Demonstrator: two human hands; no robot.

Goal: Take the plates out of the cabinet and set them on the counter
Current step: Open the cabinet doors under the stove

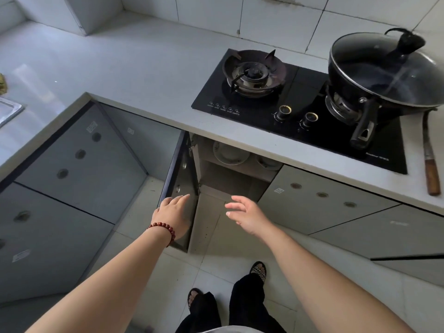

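The cabinet [231,182] under the counter [144,75] is open, and its door [179,174] swings out to the left of it. Inside the cabinet, up on the top shelf, sit the plates [230,153]. One white stack is on the left side. Another dish is just beside it on the right, partly hidden by the counter edge. The left hand [174,213] is in front of the cabinet's door, low down, with its fingers straight and close together. It holds nothing, and I cannot tell if it touches the door. A string of red beads [162,228] goes round that wrist. The right hand [247,213] is in front of the cabinet's opening, well below the plates. Its fingers are spread wide and loose, and it holds nothing too. Above the cabinet, set in the counter, is a black stove [283,111]. A black wok [384,78] with a glass lid sits on the burner up and to the right of the cabinet. Far to the right of the cabinet, a tool with a wooden handle [430,164] lies on the counter.
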